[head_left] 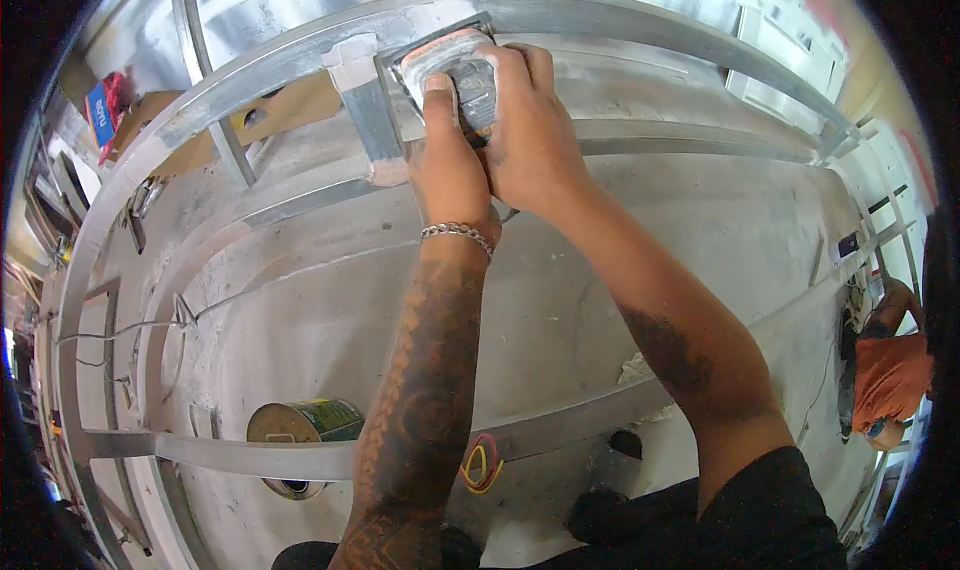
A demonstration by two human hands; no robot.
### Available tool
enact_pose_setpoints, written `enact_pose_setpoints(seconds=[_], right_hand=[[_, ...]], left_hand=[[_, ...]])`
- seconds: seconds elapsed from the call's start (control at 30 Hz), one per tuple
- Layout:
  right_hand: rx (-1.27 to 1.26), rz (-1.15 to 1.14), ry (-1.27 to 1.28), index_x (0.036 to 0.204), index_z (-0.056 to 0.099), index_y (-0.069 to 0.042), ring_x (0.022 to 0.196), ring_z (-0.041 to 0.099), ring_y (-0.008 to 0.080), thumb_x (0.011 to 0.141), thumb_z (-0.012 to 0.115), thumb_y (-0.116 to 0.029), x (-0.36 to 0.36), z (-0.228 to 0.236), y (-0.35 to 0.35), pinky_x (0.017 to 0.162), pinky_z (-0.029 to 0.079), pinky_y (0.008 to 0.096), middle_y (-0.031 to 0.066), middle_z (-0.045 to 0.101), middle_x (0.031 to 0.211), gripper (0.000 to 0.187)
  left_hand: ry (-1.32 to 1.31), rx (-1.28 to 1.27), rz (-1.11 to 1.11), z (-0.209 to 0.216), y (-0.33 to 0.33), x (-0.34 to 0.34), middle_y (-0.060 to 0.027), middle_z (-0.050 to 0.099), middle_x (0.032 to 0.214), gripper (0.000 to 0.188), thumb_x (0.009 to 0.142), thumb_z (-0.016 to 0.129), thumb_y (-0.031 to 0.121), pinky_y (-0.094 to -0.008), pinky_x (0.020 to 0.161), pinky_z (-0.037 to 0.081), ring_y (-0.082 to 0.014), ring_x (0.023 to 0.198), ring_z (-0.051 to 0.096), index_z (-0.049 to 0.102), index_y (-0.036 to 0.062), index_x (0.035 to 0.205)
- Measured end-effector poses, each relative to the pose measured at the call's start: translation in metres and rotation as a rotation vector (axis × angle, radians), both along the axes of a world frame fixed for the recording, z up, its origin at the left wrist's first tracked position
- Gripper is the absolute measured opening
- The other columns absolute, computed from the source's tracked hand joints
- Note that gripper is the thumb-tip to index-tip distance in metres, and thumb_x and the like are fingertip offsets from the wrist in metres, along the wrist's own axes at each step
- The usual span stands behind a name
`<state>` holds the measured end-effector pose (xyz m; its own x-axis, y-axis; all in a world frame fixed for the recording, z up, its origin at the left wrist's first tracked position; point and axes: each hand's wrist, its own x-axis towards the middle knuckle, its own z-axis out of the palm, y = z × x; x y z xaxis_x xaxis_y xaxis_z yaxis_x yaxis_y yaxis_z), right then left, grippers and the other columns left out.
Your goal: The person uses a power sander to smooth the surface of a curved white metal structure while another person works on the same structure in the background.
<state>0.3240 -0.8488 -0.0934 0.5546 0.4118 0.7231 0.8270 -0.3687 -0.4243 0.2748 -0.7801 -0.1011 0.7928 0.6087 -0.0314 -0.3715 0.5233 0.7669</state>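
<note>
Both my hands grip a dusty, pale power sander [455, 55] with a square pad, at the top middle of the view. My left hand [448, 175] is closed around its near end, the thumb lying along the body. My right hand [535, 135] wraps over its right side, fingers bent round the far edge. The sander lies against the joint of a metal frame [600, 15], just right of a short grey upright [372, 115] with pale patches at both ends. My hands hide much of the sander's body and part of the lower rail behind.
A thin cord [290, 267] runs across the frame opening. Below it, a round tin [305, 422] lies on the floor beside the near rail [260, 458]. Coloured wire loops [482, 465] hang near my left forearm. Cardboard [290, 120] and a blue box [100, 117] are at left. Another person [890, 385] is at right.
</note>
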Motion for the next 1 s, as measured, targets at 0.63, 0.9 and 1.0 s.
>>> enact_pose_setpoints(seconds=[0.63, 0.9, 1.0], right_hand=[[-0.009, -0.001, -0.015, 0.134, 0.044, -0.004, 0.11, 0.06, 0.0524, 0.077, 0.072, -0.001, 0.002, -0.004, 0.0, 0.091, 0.053, 0.0568, 0.0267, 0.047, 0.131, 0.063], [0.035, 0.011, -0.053, 0.134, 0.045, -0.004, 0.11, 0.06, 0.0525, 0.078, 0.073, -0.003, 0.002, 0.0, 0.001, 0.091, 0.053, 0.0566, 0.0266, 0.047, 0.131, 0.062], [0.029, 0.012, -0.037, 0.134, 0.045, -0.004, 0.11, 0.06, 0.0526, 0.078, 0.072, -0.002, 0.001, -0.005, 0.0, 0.091, 0.053, 0.0567, 0.0264, 0.047, 0.131, 0.062]], left_hand=[[-0.012, 0.023, 0.003, 0.003, -0.003, -0.005, -0.0089, 0.068, 0.116, 0.065, 0.098, 0.057, 0.057, -0.0366, 0.094, 0.051, -0.0215, 0.105, 0.065, 0.06, 0.0004, 0.131], [0.009, -0.012, -0.015, 0.002, 0.003, -0.001, -0.0092, 0.067, 0.12, 0.065, 0.099, 0.057, 0.056, -0.0364, 0.096, 0.05, -0.022, 0.107, 0.064, 0.06, 0.0004, 0.132], [-0.013, 0.033, 0.026, 0.003, -0.002, -0.004, -0.0092, 0.067, 0.119, 0.066, 0.098, 0.057, 0.058, -0.0371, 0.095, 0.051, -0.0219, 0.107, 0.064, 0.06, 0.0004, 0.131]])
